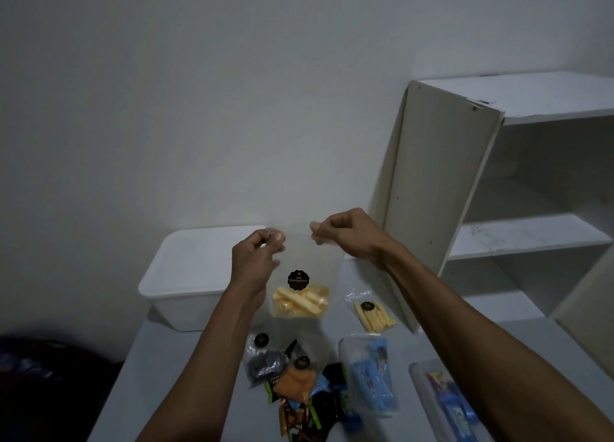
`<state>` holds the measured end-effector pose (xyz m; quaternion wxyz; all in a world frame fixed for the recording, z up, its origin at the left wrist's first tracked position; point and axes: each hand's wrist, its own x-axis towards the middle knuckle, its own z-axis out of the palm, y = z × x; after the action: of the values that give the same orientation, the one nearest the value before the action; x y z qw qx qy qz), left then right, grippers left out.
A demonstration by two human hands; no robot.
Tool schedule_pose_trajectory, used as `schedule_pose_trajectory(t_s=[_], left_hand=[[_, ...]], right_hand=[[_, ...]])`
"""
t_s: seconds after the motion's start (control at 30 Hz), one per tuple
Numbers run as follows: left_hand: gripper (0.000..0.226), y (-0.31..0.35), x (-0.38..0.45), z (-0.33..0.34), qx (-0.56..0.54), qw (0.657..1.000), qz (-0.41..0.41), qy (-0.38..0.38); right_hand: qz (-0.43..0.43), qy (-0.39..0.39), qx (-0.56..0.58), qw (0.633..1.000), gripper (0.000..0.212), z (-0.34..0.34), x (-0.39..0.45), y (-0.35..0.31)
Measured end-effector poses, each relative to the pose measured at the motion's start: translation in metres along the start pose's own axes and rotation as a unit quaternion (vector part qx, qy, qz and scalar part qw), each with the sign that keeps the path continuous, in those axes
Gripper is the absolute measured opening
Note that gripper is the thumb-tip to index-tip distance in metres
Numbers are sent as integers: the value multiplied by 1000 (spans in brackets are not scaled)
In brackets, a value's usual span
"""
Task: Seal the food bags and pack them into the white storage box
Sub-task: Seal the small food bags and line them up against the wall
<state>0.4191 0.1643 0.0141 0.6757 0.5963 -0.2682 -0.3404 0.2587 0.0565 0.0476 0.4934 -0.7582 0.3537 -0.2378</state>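
Note:
I hold a clear food bag point(300, 295) of yellow sticks with a black round label upright above the table. My left hand point(257, 259) pinches its top left corner and my right hand point(345, 234) pinches its top right corner. The white storage box point(181, 275), lid on, stands on the table behind and left of the bag. A second bag of yellow sticks point(370, 312) lies flat to the right. A bag of dark snacks point(264, 362) and a bag of orange snacks point(295, 380) lie in front.
Small wrapped sweets point(309, 411) lie near the front edge. A clear tub with blue items point(368, 375) and another clear tub point(445, 405) stand at the right. A white shelf unit point(498, 192) rises at the back right. A dark object point(50, 375) sits left of the table.

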Motion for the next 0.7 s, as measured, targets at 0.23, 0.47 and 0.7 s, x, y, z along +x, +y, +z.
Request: schedule_pose_trajectory(t_s=[0.23,0.47,0.7], left_hand=[[7,-6,9,0,51,998,29,-15],[35,-19,4,19,149,984,21,99],[13,-27,4,19,84,992,-52,83]], right_hand=[[-6,-35,-89,995,20,0,5,-4],[23,98,7,995,19,39,6,18],[71,113,84,988,17,67,2,34]])
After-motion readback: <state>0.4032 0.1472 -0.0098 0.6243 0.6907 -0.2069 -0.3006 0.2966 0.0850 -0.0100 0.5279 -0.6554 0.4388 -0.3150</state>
